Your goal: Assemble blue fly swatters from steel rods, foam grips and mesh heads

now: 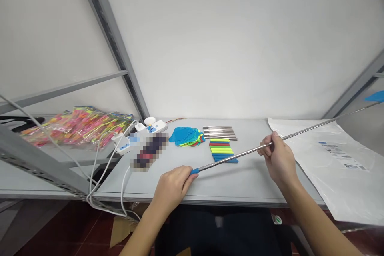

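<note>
My left hand [171,187] is closed around the blue grip of a telescopic fly swatter [237,156]. Its metal rod is drawn out long and slants up to the right. Farther along the rod, my right hand [279,161] pinches it between thumb and fingers. A blue swatter head [375,96] shows at the right edge, partly cut off. On the table behind the rod lie loose mesh swatter heads [183,136], mostly blue on top, beside a row of metal rods [219,133]. Several coloured grip tubes [221,149] are lined up in front of those rods.
A white plastic sheet [324,172] covers the right side of the table and hangs over its front edge. Power strips [123,146] with white cables and a pixelated object [150,152] lie left. Beyond a metal post [112,40] are bagged colourful items [81,128].
</note>
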Demonstrator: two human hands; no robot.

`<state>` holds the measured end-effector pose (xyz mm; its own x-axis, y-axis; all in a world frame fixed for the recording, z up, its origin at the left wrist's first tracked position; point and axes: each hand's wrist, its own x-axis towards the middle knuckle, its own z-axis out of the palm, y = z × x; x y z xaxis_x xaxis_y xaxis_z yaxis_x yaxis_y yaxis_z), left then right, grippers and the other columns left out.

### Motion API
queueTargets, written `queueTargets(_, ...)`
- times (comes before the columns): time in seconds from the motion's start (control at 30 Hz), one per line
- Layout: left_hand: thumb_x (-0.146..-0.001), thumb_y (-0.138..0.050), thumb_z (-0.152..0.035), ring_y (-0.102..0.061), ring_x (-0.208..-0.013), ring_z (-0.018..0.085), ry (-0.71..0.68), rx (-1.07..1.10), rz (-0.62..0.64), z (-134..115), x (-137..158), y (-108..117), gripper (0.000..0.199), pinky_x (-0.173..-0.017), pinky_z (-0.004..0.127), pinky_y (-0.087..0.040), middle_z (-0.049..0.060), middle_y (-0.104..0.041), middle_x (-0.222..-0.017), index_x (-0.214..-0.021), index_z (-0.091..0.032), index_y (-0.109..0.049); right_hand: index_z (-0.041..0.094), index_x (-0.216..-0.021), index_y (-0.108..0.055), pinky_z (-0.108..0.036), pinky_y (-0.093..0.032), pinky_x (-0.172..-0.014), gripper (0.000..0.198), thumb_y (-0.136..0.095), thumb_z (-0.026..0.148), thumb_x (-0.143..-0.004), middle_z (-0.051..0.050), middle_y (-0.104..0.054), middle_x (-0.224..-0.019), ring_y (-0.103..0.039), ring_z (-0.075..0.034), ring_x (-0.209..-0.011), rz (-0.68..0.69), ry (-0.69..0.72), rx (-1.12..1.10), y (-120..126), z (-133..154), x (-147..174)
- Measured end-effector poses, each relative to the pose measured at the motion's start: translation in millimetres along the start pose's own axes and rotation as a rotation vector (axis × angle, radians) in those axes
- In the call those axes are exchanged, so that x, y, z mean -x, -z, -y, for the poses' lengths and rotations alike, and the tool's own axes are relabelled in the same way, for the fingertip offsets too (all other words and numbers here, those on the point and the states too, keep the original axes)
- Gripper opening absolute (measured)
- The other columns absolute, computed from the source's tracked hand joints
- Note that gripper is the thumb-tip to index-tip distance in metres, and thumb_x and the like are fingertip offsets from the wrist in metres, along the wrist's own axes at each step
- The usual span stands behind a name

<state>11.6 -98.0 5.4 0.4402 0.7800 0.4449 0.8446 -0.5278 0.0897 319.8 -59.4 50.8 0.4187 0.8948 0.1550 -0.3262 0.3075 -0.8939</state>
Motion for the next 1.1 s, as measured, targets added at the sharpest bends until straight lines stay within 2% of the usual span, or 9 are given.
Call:
queueTargets(0.2,-0.102,-0.037,-0.037,-0.059,-0.068,0.015,-0.013,0.021,0.025,5.1,-24.8,-16.7,0.028,-0.057,0.025,-0.034,0.001,-0.062,-0.077,-0.097,-0.021,-0.059,0.021,-0.067,-0.048,-0.030,-0.050,-0.069,0.031,-0.053,0.039,-0.091,0.002,-0.049,-0.068,-0.052,-0.013,-0.067,-0.030,-0.048,-0.236,-17.6,-6.3,-2.7)
queueTargets(0.3,-0.102,-0.037,-0.035,-0.059,-0.067,0.014,-0.023,0.046,0.081,8.4,-29.0,-26.5,0.026,-0.058,0.025,-0.036,0.000,-0.061,-0.077,-0.096,-0.021,-0.058,0.021,-0.067,-0.044,-0.024,-0.045,-0.052,0.029,-0.054,0.034,-0.090,0.007,-0.035,-0.054,-0.036,-0.009,-0.049,-0.054,-0.125,-0.350,-33.8,1.0,-2.1)
queueTargets(0.4,-0.103,-0.035,-0.033,-0.057,-0.065,0.014,-0.037,0.080,0.105,10.4,-28.1,-33.3,0.026,-0.058,0.025,-0.036,0.000,-0.060,-0.076,-0.094,-0.020,-0.056,0.021,-0.064,-0.037,-0.021,-0.023,-0.036,0.034,-0.054,0.033,-0.091,0.009,-0.019,-0.048,-0.015,-0.009,-0.043,-0.085,-0.137,-0.413,-48.0,7.8,-2.4)
queueTargets(0.63,-0.102,-0.034,-0.028,-0.055,-0.059,0.014,-0.088,0.064,-0.025,11.0,-31.6,-32.5,0.026,-0.053,0.026,-0.034,0.000,-0.058,-0.069,-0.089,-0.019,-0.054,0.022,-0.063,-0.032,-0.024,-0.013,-0.033,0.037,-0.049,0.033,-0.094,0.009,-0.014,-0.047,-0.006,-0.010,-0.043,-0.206,-0.126,-0.446,-56.9,-0.6,-8.3)
queueTargets(0.77,-0.102,-0.034,-0.028,-0.053,-0.053,0.013,-0.142,0.053,-0.060,-1.6,-41.9,-31.0,0.027,-0.048,0.026,-0.030,0.000,-0.057,-0.064,-0.087,-0.019,-0.054,0.023,-0.064,-0.032,-0.023,-0.015,-0.033,0.040,-0.050,0.042,-0.094,0.010,-0.013,-0.047,-0.007,-0.010,-0.043,-0.163,-0.155,-0.438,-66.3,-14.3,3.6)
queueTargets(0.9,-0.102,-0.034,-0.028,-0.053,-0.051,0.013,-0.154,0.079,-0.049,-13.5,-50.9,-29.2,0.027,-0.046,0.026,-0.029,0.000,-0.057,-0.064,-0.086,-0.019,-0.054,0.023,-0.065,-0.034,-0.020,-0.021,-0.034,0.042,-0.048,0.050,-0.094,0.010,-0.015,-0.048,-0.010,-0.010,-0.042,-0.093,-0.171,-0.407,-81.8,-30.2,21.1)
queueTargets(0.97,-0.102,-0.035,-0.029,-0.054,-0.051,0.014,-0.139,0.078,-0.031,-14.5,-53.2,-27.8,0.027,-0.046,0.026,-0.030,0.000,-0.057,-0.064,-0.085,-0.019,-0.054,0.023,-0.066,-0.037,-0.020,-0.031,-0.038,0.040,-0.048,0.049,-0.095,0.011,-0.016,-0.048,-0.015,-0.009,-0.042,-0.060,-0.172,-0.402,-87.1,-38.1,25.9)
queueTargets(1.03,-0.102,-0.035,-0.029,-0.055,-0.051,0.014,-0.121,0.074,-0.026,-13.3,-54.1,-26.8,0.027,-0.046,0.026,-0.031,0.000,-0.058,-0.064,-0.086,-0.019,-0.054,0.023,-0.067,-0.042,-0.026,-0.047,-0.053,0.036,-0.049,0.045,-0.095,0.010,-0.026,-0.049,-0.028,-0.009,-0.043,-0.029,-0.167,-0.419,-89.7,-45.2,28.1)
queueTargets(1.1,-0.102,-0.034,-0.030,-0.055,-0.051,0.014,-0.109,0.075,-0.030,-12.0,-53.9,-26.7,0.027,-0.047,0.026,-0.031,0.000,-0.058,-0.064,-0.085,-0.020,-0.054,0.023,-0.067,-0.048,-0.037,-0.052,-0.079,0.033,-0.050,0.040,-0.095,0.006,-0.045,-0.057,-0.051,-0.011,-0.057,0.035,-0.152,-0.424,-90.6,-50.8,29.5)
